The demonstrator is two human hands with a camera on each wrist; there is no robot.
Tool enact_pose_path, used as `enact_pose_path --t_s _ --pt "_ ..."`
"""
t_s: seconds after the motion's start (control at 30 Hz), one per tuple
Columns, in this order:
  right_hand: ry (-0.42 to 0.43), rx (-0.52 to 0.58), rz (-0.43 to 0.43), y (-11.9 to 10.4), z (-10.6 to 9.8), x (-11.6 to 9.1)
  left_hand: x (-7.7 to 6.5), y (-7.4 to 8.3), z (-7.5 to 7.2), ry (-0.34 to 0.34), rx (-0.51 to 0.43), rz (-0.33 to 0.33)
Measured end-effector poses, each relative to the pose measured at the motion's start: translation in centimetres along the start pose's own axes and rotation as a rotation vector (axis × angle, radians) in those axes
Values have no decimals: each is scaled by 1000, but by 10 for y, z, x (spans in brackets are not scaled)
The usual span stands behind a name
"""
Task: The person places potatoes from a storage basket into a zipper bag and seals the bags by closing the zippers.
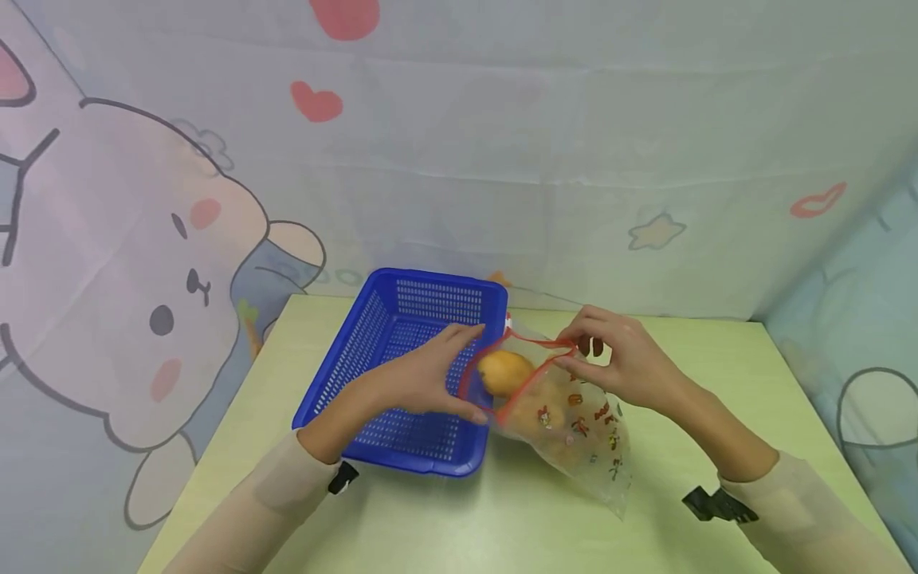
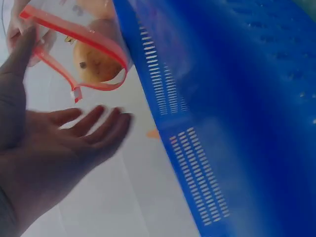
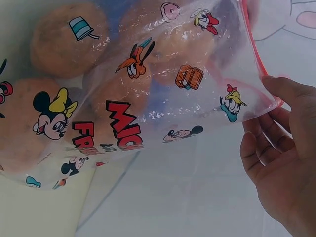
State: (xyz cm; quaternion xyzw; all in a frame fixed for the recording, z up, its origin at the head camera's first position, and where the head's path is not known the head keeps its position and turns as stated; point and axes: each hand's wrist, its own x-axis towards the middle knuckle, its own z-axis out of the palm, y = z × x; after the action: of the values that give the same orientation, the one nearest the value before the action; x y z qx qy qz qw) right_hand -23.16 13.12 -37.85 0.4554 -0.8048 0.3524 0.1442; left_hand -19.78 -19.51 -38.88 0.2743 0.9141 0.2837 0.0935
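My right hand [image 1: 624,359] pinches the red zip edge of a clear zip bag [image 3: 163,113] printed with cartoon figures. The bag's mouth gapes toward the left, and its lower part slopes down to the right. Several round fruits, orange-toned through the film, fill the bag; one yellow-orange fruit [image 1: 504,373] with a dark end spot [image 2: 83,64] shows at the opening. My left hand [image 1: 423,371] is spread beside that opening, over the basket's right side, fingers extended and thumb near the red edge. Nothing is in its palm.
A blue perforated plastic basket [image 1: 337,359] stands just left of the bag on a pale green table [image 1: 545,534]. Behind the table hangs a light cloth [image 1: 574,119] with printed hearts and a cartoon animal. A similar cloth [image 1: 853,343] borders the right side.
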Motion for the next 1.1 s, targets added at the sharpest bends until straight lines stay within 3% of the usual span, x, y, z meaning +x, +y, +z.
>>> enact_pose_path --t_s 0.1,0.27,0.37,0.53,0.67,0.83,0.97,1.1 --pt "12 -5 2 1 0 -3 0 -4 7 -80 22 -8" --pt "35 0 4 1 2 -5 4 -3 16 -28 44 73" --pt "49 -16 20 -1 0 -5 5 0 17 2 52 78" --pt "98 -81 60 -4 -14 -7 9 12 4 81 56 139" --pt "125 -94 74 -6 -33 -11 14 27 -12 183 71 261" --pt "112 -79 76 -12 -53 -20 11 47 -32 288 175 372" --pt "109 -83 81 -12 -63 -28 8 59 -41 321 251 422" --pt "88 -60 122 -3 -65 -36 7 63 -38 297 258 448"
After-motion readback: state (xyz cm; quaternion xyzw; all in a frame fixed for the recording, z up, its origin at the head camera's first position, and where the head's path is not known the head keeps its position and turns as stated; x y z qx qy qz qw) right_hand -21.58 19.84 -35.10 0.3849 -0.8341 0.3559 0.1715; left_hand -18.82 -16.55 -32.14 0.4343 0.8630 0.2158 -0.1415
